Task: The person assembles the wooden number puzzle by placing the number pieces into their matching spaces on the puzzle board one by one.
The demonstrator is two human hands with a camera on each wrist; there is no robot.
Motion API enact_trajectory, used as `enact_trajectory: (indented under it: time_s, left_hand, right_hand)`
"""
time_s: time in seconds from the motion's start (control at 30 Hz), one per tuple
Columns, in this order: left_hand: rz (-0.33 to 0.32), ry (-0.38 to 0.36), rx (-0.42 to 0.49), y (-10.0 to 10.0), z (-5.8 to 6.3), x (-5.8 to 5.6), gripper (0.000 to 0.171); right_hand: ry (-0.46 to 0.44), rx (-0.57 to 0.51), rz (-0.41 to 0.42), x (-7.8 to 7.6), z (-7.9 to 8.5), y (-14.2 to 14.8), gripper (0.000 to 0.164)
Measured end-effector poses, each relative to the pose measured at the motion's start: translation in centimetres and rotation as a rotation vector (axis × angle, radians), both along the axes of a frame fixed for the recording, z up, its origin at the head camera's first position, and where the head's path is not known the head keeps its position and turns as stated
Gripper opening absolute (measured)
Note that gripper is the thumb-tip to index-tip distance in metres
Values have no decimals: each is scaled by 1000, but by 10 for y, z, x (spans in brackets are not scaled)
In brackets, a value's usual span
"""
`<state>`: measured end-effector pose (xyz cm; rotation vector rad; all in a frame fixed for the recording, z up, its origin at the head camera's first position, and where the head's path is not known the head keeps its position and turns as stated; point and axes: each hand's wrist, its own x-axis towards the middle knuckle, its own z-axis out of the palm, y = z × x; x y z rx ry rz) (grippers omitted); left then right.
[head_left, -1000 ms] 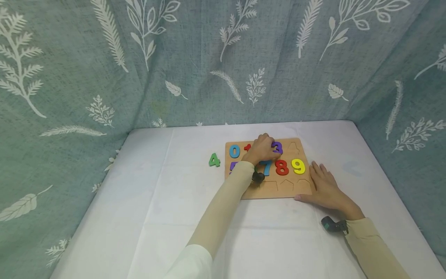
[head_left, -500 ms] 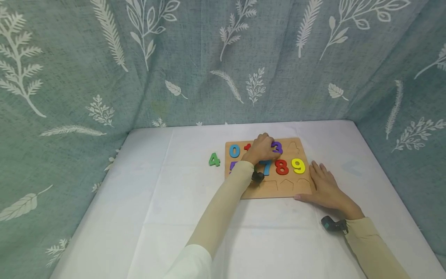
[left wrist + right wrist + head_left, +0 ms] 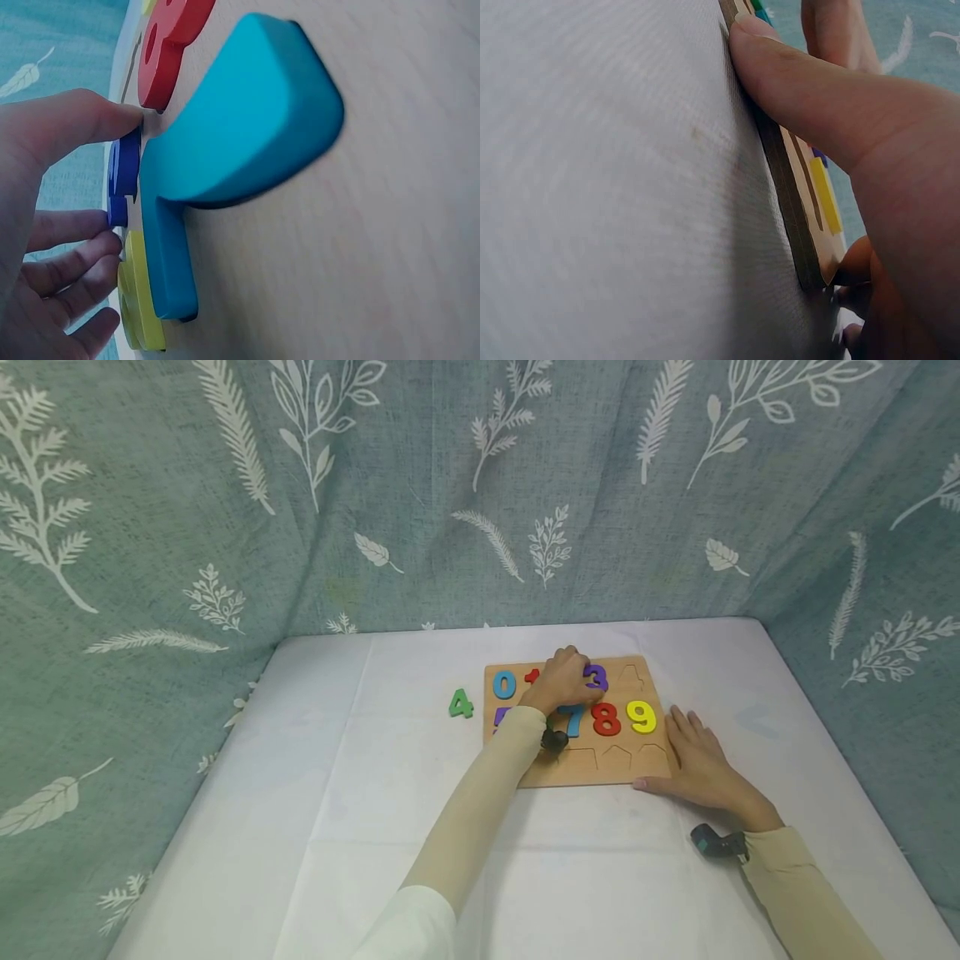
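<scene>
A wooden number board (image 3: 540, 777) lies on the white-covered table. My left hand (image 3: 558, 683) reaches over its back row and pinches the purple number 3 (image 3: 597, 677) between thumb and forefinger. The left wrist view shows the thumb on one end of the 3 (image 3: 127, 165) and a fingertip on the other; the piece sits at the board's surface. My right hand (image 3: 705, 768) rests at the board's right front corner, fingers extended along the side. In the right wrist view its thumb (image 3: 802, 82) lies against the front edge of the board (image 3: 787, 195).
A green number 4 (image 3: 461, 703) lies on the cloth left of the board. Blue 0 (image 3: 504, 685), blue 7 (image 3: 573, 721), red 8 (image 3: 606, 720) and yellow 9 (image 3: 642, 717) sit on the board. The left forearm (image 3: 480, 810) covers part of it. Patterned curtains surround the table.
</scene>
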<state>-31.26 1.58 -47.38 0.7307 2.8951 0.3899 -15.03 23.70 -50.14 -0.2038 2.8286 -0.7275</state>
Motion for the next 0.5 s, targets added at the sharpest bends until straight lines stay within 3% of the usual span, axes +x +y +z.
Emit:
enact_trajectory:
  time_s: [0.5]
  left_hand:
    - [-2, 6, -28, -1, 1, -1, 60]
  right_hand:
    - [3, 6, 4, -1, -1, 1, 136]
